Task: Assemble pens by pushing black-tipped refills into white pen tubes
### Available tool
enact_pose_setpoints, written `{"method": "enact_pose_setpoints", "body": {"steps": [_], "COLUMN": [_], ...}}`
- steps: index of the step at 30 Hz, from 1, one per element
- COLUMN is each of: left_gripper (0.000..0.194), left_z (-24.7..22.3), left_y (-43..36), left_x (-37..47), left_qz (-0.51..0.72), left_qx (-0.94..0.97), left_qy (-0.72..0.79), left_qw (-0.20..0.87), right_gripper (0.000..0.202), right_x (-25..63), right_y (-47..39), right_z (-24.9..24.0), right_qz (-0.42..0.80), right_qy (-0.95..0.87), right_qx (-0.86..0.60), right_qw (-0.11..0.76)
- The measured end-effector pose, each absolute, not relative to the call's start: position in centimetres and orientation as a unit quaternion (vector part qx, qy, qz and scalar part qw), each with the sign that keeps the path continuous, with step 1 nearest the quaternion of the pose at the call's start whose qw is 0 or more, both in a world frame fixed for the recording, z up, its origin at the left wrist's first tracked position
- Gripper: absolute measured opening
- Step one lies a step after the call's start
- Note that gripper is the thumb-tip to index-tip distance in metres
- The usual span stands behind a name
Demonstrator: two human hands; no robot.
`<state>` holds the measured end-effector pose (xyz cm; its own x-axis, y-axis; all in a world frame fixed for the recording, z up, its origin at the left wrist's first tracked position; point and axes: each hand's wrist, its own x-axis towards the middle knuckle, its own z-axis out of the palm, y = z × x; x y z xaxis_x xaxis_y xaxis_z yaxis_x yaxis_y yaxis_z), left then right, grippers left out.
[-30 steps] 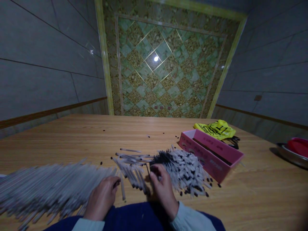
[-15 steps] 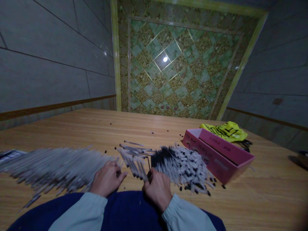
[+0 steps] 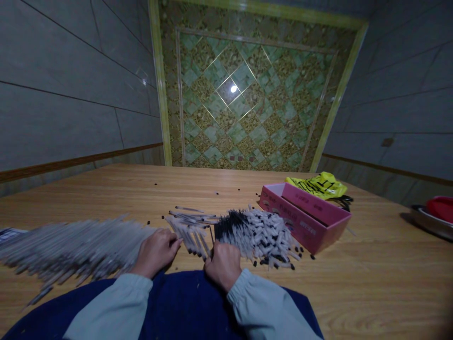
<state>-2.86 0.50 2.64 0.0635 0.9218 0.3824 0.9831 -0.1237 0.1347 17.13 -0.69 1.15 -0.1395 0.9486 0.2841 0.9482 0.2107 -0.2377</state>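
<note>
My left hand (image 3: pixel 158 252) is closed at the right end of a wide pile of slim, clear pen-like sticks (image 3: pixel 81 245); its thumb lies against the fingers, and what they hold cannot be made out. My right hand (image 3: pixel 223 264) forms a fist, its fingers hidden from me. A thin dark stick (image 3: pixel 212 233) shows just above that fist; whether it is gripped is unclear. Between the hands lie several loose sticks with dark ends (image 3: pixel 193 238). Beyond the right fist is a heap of white pens with black ends (image 3: pixel 267 231).
Right of the heap stands an open pink box (image 3: pixel 300 222), with a yellow plastic bag (image 3: pixel 320 185) behind it. Small black pieces (image 3: pixel 217 193) dot the wooden table (image 3: pixel 123 189). At the far right edge is a bowl with something red (image 3: pixel 440 210).
The view has shifted to the right, bringing the bowl into sight. My left thumb has drawn in against its fingers. My right hand has turned so its back hides the fingers.
</note>
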Motion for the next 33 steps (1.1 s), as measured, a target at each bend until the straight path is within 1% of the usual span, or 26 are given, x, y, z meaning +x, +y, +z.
{"method": "enact_pose_setpoints", "body": {"steps": [6, 10, 12, 14, 16, 19, 22, 23, 24, 25, 26, 28, 30, 32, 33], "left_gripper": [0.032, 0.031, 0.029, 0.031, 0.04, 0.053, 0.05, 0.046, 0.042, 0.04, 0.039, 0.037, 0.032, 0.025, 0.027], "left_z": [2.3, 1.6, 1.2, 1.1, 1.2, 1.8, 2.7, 3.0, 3.2, 3.4, 3.6, 3.7, 3.6, 3.2, 3.0], "left_y": [0.7, 0.7, 0.7, 0.8, 0.8, 0.7, 0.1, -0.1, -0.2, -0.3, -0.4, -0.4, -0.3, -0.3, -0.4], "left_x": [-3.0, -2.9, -2.8, -2.6, -2.1, -0.9, 0.7, 1.1, 1.5, 1.8, 1.9, 1.8, 1.2, 0.4, 0.1], "left_qz": [-0.293, -0.384, -0.433, -0.478, -0.52, -0.567, -0.583, -0.589, -0.591, -0.601, -0.603, -0.601, -0.577, -0.525, -0.49], "left_qx": [-0.706, -0.68, -0.66, -0.629, -0.59, -0.545, -0.527, -0.494, -0.469, -0.455, -0.454, -0.49, -0.566, -0.66, -0.706], "left_qy": [-0.643, -0.624, -0.612, -0.604, -0.595, -0.563, -0.51, -0.471, -0.439, -0.425, -0.417, -0.443, -0.487, -0.508, -0.501], "left_qw": [0.046, -0.012, -0.053, -0.102, -0.162, -0.255, -0.35, -0.432, -0.487, -0.502, -0.506, -0.45, -0.332, -0.175, -0.1], "right_gripper": [0.017, 0.016, 0.014, 0.011, 0.007, 0.01, 0.019, 0.022, 0.024, 0.026, 0.027, 0.027, 0.027, 0.031, 0.033], "right_x": [17.3, 17.3, 17.3, 17.2, 17.0, 16.3, 15.5, 15.3, 15.1, 15.1, 15.1, 15.3, 15.6, 16.1, 16.4], "right_y": [-0.7, -0.7, -0.7, -0.6, -0.4, 0.1, 0.2, 0.1, 0.0, -0.2, -0.4, -0.8, -0.9, -0.7, -0.5], "right_z": [0.7, 0.7, 0.8, 0.9, 0.8, 0.4, -0.4, -0.6, -0.7, -0.8, -0.9, -0.6, -0.1, 0.4, 0.5], "right_qz": [0.001, 0.007, 0.024, 0.051, 0.109, 0.28, 0.43, 0.456, 0.47, 0.472, 0.462, 0.422, 0.399, 0.427, 0.448], "right_qy": [-0.754, -0.747, -0.737, -0.723, -0.709, -0.67, -0.62, -0.614, -0.617, -0.627, -0.642, -0.669, -0.661, -0.611, -0.585], "right_qx": [-0.625, -0.629, -0.632, -0.629, -0.604, -0.522, -0.439, -0.421, -0.406, -0.395, -0.388, -0.384, -0.392, -0.395, -0.391], "right_qw": [0.203, 0.217, 0.238, 0.281, 0.348, 0.446, 0.487, 0.487, 0.484, 0.478, 0.473, 0.476, 0.5, 0.536, 0.552]}}
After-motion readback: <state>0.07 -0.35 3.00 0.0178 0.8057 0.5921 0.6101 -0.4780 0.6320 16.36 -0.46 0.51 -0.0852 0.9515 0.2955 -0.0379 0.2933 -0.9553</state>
